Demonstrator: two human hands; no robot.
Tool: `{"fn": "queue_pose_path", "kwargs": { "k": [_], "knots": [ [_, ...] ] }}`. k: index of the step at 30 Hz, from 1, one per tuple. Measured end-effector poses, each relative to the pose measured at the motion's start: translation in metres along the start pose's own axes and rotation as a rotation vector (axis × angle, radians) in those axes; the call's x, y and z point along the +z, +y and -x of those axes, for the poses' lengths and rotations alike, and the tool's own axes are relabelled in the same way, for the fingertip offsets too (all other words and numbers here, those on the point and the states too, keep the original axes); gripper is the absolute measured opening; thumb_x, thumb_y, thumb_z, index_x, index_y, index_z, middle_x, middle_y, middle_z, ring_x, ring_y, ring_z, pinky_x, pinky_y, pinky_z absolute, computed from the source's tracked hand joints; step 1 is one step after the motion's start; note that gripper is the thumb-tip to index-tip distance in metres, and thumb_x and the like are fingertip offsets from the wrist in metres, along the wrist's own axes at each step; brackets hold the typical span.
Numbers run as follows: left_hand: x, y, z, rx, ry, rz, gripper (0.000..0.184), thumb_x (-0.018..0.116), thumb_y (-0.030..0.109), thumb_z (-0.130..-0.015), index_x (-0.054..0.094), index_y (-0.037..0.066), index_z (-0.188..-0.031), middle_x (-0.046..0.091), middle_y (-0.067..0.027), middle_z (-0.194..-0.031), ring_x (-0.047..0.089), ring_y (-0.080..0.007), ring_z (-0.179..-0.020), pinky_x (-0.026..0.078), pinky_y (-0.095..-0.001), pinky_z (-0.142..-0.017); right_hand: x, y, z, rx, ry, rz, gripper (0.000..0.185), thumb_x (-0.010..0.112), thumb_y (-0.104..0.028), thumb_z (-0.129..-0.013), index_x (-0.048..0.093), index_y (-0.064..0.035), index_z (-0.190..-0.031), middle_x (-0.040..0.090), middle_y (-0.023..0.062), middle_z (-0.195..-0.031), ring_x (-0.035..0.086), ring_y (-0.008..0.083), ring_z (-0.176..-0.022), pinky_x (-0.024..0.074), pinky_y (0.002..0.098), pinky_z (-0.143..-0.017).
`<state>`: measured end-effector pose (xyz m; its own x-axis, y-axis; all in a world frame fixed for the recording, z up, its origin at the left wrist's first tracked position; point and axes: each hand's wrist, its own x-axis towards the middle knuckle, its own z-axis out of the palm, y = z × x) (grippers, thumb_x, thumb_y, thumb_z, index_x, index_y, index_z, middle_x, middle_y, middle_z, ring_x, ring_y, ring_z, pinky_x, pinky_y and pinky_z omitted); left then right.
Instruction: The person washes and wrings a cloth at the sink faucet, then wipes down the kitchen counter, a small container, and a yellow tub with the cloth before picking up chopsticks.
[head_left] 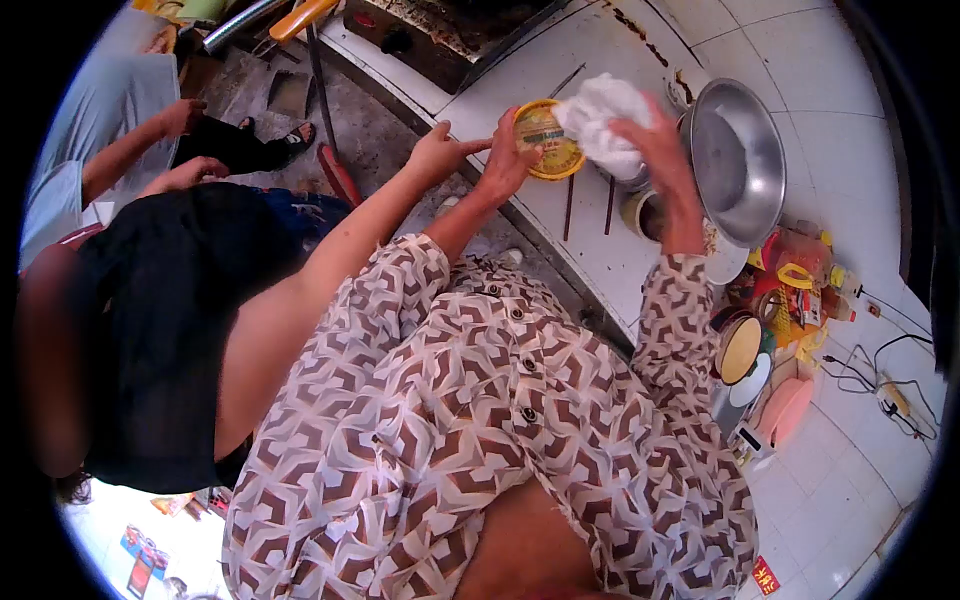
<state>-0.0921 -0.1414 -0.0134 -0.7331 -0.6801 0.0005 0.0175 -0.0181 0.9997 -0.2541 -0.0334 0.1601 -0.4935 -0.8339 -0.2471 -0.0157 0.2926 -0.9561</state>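
My left hand [507, 168] grips a round yellow-rimmed tub [548, 140] by its left edge, thumb over the printed, clear-looking top. In my right hand [665, 165] is a bunched white cloth [606, 122], just right of the tub and close to its rim. Whether the cloth touches the tub I cannot tell. A co-worker's hand [445, 157] reaches in from the left, its index finger stretched toward my left hand. Below the tub, two dark thin sticks [570, 207] lie on the white tiled counter [590, 255]. A small cup [645, 214] stands partly hidden behind my right wrist.
A large steel basin [738, 160] leans at the right. Bottles and packets [800, 265] crowd the counter beyond it, with a power strip and cords [893, 400] nearby. A dirty stove [450, 40] stands at the back. Other people are on the left.
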Motion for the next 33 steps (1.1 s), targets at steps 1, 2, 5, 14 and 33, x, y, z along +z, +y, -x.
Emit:
{"fn": "queue_pose_path", "kwargs": {
  "k": [1,2,5,14,33],
  "knots": [
    [0.0,-0.001,0.0,-0.012,0.0,0.005,0.077,0.063,0.003,-0.072,0.023,0.002,-0.138,0.036,-0.0226,-0.133,0.037,-0.0376,-0.123,0.029,-0.0416,-0.106,0.011,0.009,-0.006,-0.022,-0.012,0.022,0.059,0.067,-0.015,-0.072,0.049,-0.0067,-0.128,0.056,0.0118,-0.12,0.056,0.0221,-0.106,0.0436,0.0327,-0.093],
    [0.0,-0.002,-0.001,-0.024,0.002,0.011,0.077,0.062,0.001,-0.072,0.023,0.002,-0.138,0.036,-0.0229,-0.133,0.037,-0.0379,-0.123,0.029,-0.0415,-0.106,0.02,0.031,-0.013,-0.149,0.014,0.329,0.06,0.068,-0.015,-0.071,0.049,-0.0096,-0.128,0.052,0.013,-0.124,0.053,0.0257,-0.11,0.0416,0.0353,-0.096],
    [0.001,-0.012,-0.006,0.002,0.005,-0.046,0.075,0.061,0.001,-0.073,0.024,0.002,-0.137,0.038,-0.0236,-0.131,0.038,-0.0384,-0.123,0.03,-0.0419,-0.105,0.047,0.069,-0.02,-0.388,0.049,0.962,0.064,0.07,-0.015,-0.068,0.05,-0.0174,-0.129,0.041,0.0158,-0.135,0.042,0.0357,-0.12,0.0356,0.0424,-0.102],
    [0.004,-0.012,-0.001,0.131,0.096,-0.205,0.068,0.061,0.015,-0.081,0.024,0.003,-0.137,0.04,-0.022,-0.131,0.041,-0.0394,-0.12,0.033,-0.0442,-0.102,0.059,0.054,0.011,-0.3,-0.074,0.756,0.067,0.067,-0.013,-0.065,0.049,-0.015,-0.129,0.055,0.0166,-0.12,0.056,0.0334,-0.104,0.044,0.0357,-0.093],
    [-0.034,0.036,-0.01,-0.203,0.039,0.15,0.067,0.063,0.024,-0.085,0.028,0.008,-0.14,0.029,-0.0239,-0.14,0.039,-0.0389,-0.124,0.034,-0.0496,-0.102,-0.012,0.092,0.122,0.479,0.051,-0.397,0.052,0.064,-0.028,-0.081,0.051,-0.0013,-0.124,0.062,0.006,-0.109,0.061,0.0156,-0.096,0.0468,0.0272,-0.086]
  ]
}}
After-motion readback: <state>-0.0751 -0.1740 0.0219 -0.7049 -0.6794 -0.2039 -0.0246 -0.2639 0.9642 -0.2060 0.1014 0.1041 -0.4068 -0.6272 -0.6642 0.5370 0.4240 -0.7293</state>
